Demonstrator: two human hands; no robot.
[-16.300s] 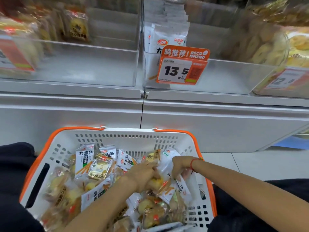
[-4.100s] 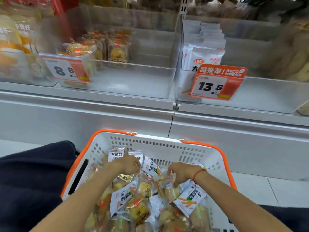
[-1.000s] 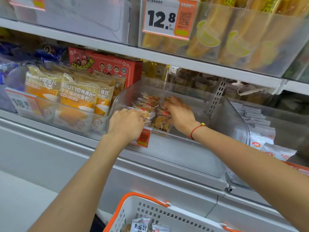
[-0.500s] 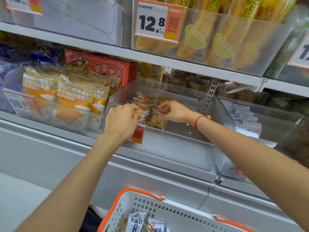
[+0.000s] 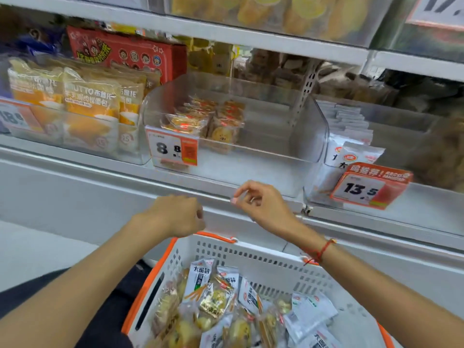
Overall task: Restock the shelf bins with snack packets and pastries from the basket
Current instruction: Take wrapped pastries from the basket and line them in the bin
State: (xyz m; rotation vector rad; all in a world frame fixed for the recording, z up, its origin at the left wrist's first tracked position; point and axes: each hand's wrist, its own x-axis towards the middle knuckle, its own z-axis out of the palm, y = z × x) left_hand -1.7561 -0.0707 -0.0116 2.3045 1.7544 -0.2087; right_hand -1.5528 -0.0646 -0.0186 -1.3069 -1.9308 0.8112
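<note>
Both your hands hang empty between shelf and basket. Your left hand (image 5: 173, 214) shows only its back, fingers loosely curled under with nothing in them; your right hand (image 5: 263, 204) has its fingers (image 5: 242, 197) loosely bent, thumb and forefinger near each other but pinching nothing that I can see.

Below your fingers sits the white basket (image 5: 251, 254) with its orange rim, still well stocked: white snack packets (image 5: 199, 277) mixed in with clear-wrapped pastries (image 5: 216, 301). Up and beyond your fingers is the clear pastry bin (image 5: 276, 136) with the 8.8 price tag (image 5: 173, 149), holding a short row of pastries (image 5: 221, 126) at its left side and plenty of bare floor to the right. Off past your right fingers is the neighbouring bin of white packets (image 5: 351, 136), behind the 13.5 tag (image 5: 369, 187).

The risks from here, as I judge them:

- Mixing stock: the two kinds lie tangled in the basket, so a quick grab could carry a white packet into the pastry bin.
- Crushing: the pastries look soft (thin film, nothing stiff around them), so a tight fistful may break them.
- Catching the front wall: the bin's clear lip stands high, and a low reach could knock the price tag or spill what you carry.
- Toppling the row that stands there if new packs are pushed in from the side.
</note>
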